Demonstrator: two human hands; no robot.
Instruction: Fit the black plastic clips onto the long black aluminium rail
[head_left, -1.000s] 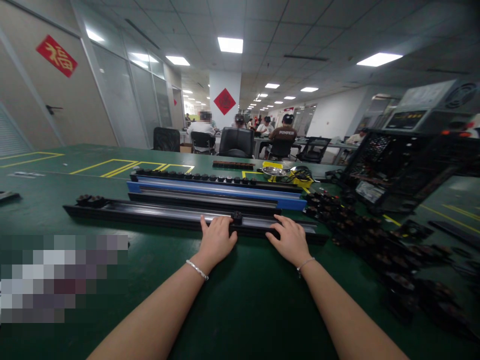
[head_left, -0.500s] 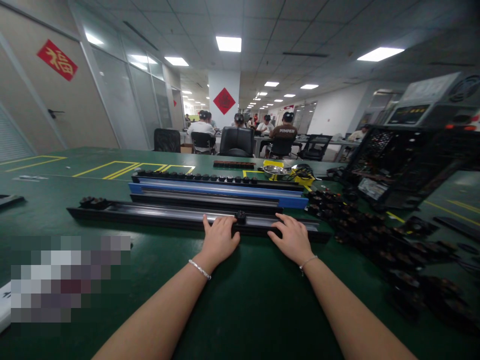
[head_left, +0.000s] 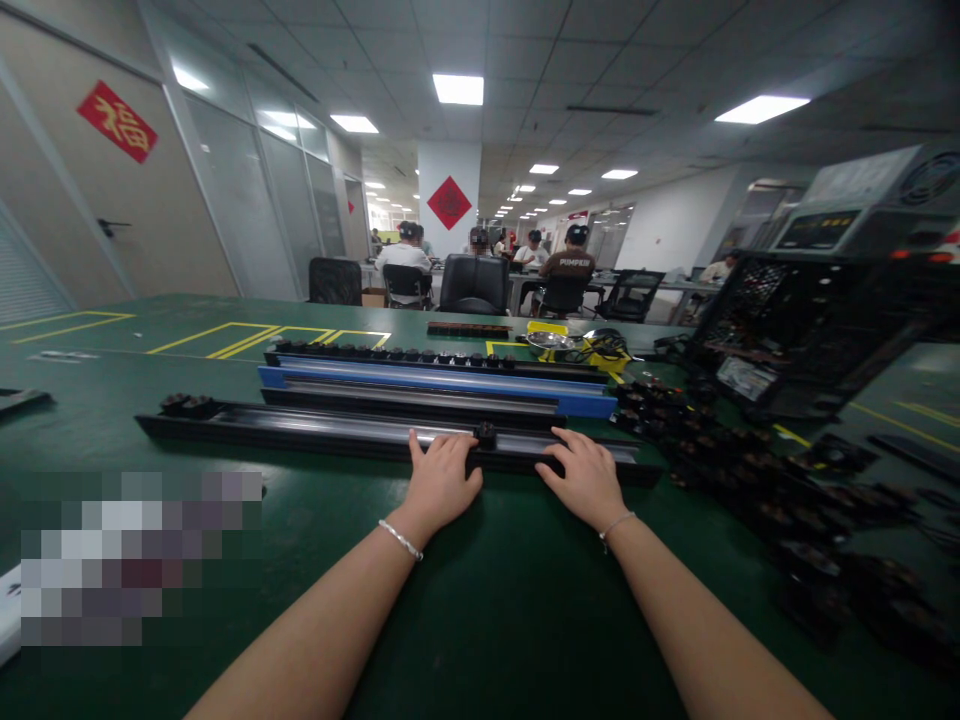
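The front rail [head_left: 300, 428] is steadied, it seems, by the right hand [head_left: 585, 478], spread over its edge; beside the block [head_left: 486, 435], the left hand [head_left: 442, 480] is likewise spread.

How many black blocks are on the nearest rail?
3 on the nearest rail: two blocks near its left end, one block between the left hand and right hand. The hands may hide others.

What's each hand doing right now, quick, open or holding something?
Left hand: open, fingers at the front black rail, beside the small block.
Right hand: open, fingers at the same rail.
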